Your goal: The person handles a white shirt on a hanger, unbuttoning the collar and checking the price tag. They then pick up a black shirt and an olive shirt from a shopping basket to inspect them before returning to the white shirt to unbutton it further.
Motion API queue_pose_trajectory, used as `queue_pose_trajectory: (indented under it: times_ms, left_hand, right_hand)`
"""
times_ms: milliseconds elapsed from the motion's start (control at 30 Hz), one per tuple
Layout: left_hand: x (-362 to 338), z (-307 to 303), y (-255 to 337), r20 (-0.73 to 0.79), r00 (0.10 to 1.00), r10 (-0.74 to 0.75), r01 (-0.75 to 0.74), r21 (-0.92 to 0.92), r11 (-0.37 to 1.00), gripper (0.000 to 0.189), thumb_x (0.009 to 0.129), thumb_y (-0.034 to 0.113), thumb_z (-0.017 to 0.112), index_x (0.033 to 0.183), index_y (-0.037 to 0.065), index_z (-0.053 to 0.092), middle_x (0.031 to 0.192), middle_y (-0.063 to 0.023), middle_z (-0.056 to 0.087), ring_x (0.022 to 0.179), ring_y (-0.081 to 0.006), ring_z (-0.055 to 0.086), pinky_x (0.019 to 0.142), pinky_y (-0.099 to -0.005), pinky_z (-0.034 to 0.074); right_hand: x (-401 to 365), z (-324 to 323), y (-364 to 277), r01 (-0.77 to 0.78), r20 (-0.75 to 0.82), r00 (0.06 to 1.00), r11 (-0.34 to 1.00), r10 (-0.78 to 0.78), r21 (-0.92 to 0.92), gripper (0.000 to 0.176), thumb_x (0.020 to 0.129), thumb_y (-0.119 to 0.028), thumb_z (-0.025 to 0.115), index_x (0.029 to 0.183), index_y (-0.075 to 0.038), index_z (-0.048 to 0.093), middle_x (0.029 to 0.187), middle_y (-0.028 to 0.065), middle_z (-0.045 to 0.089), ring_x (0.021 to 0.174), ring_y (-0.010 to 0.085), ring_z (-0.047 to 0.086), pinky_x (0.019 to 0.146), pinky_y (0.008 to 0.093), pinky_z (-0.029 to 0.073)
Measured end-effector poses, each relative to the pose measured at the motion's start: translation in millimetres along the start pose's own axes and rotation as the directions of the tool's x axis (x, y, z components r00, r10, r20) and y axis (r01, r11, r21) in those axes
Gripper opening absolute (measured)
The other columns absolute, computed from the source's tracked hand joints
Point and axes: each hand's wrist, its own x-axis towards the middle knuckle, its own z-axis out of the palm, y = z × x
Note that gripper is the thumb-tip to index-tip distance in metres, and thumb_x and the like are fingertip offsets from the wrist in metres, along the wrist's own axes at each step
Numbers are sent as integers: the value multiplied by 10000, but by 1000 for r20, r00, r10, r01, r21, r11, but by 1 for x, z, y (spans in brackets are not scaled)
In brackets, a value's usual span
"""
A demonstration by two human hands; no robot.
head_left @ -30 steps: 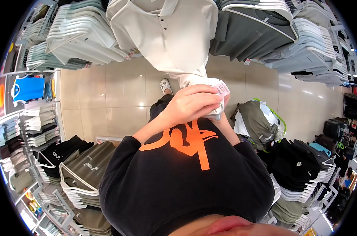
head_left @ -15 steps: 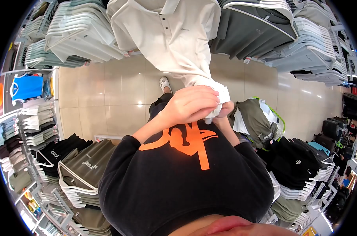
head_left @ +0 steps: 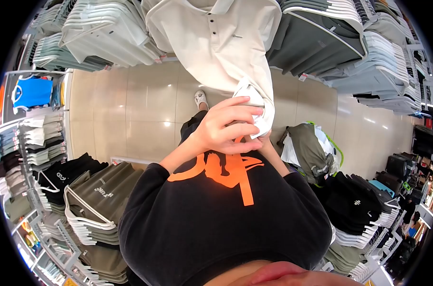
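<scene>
A cream polo shirt (head_left: 221,52) hangs in front of me, and its lower end is drawn toward my chest and bunched up. White label-like pieces (head_left: 263,125) show at the turned-up hem. Across this hem lies my left hand (head_left: 228,125), its fingers bent and somewhat spread, fingertips on the white pieces and cloth; its thumb is hidden. My right hand (head_left: 265,139) grips the bunched hem from below and to the right, mostly covered by cloth and by my left hand.
Racks of light shirts (head_left: 106,33) and dark grey shirts (head_left: 316,43) flank the polo. Behind me stand brown shirts (head_left: 102,195) and black shirts (head_left: 354,202). An olive and white bundle with a green edge (head_left: 309,150) sits to the right. A tiled floor (head_left: 145,105) lies between.
The polo's hem has been turned, and the white pieces now face up more. My left hand's fingers have spread and shifted. The right hand has moved slightly down and left.
</scene>
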Motion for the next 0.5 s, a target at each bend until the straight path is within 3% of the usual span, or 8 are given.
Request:
queue_pose_trajectory:
  times_ms: [100,200,333,500]
  left_hand:
    - [-4,-4,1,3,1000,7,-7,50,999,183,622,63,703,749,69,572,774,-42,561,892,-209,615,883,-426,447]
    - [-6,-7,2,-19,999,36,-35,58,998,154,631,68,699,715,66,570,761,-40,554,890,-212,616,885,-435,444]
    - [-10,-12,2,-38,993,110,-108,66,992,141,630,49,694,691,61,567,773,-50,565,869,-223,618,866,-444,457]
    - [-17,-12,2,-137,990,11,-7,29,1000,152,648,32,699,684,55,553,730,-38,547,766,-212,604,776,-374,496]
  right_hand:
    - [-5,4,5,-82,-21,996,989,85,121,485,745,-227,569,1180,-45,455,1111,121,549,1011,248,561,873,355,439]
    - [1,7,0,18,9,1000,1000,-18,19,504,737,-222,570,1187,-33,443,1103,122,553,1008,251,562,876,354,438]
    - [-1,7,2,-33,67,997,993,26,112,463,734,-194,558,1152,-13,477,1077,124,571,996,251,568,873,350,436]
    - [22,23,-21,145,16,989,979,-144,-140,300,733,-99,496,1001,16,566,946,127,617,864,237,609,773,326,465]
